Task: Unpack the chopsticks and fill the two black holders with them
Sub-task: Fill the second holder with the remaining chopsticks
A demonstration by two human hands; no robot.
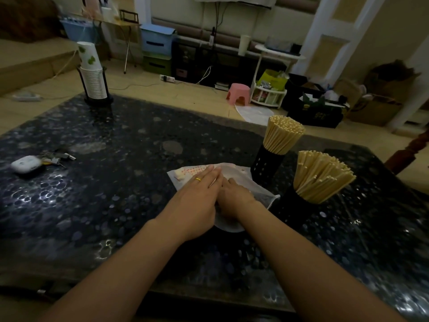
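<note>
While the dark pebbled table point(97, 187) fills most of your view, two black holders stand at its right: the far holder point(267, 165) and the near holder point(293, 206), each packed with pale chopsticks point(321, 176). Just left of them lies the white plastic wrapper point(234, 173). Your left hand point(197, 196) presses flat on it, fingers straight. Your right hand point(234, 198) rests beside it on the wrapper; I cannot tell its grip.

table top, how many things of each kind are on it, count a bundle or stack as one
black holders with chopsticks: 2
plastic wrapper under the hands: 1
paper cup stack in its rack: 1
white earbud case: 1
keys: 1
total: 6
</note>
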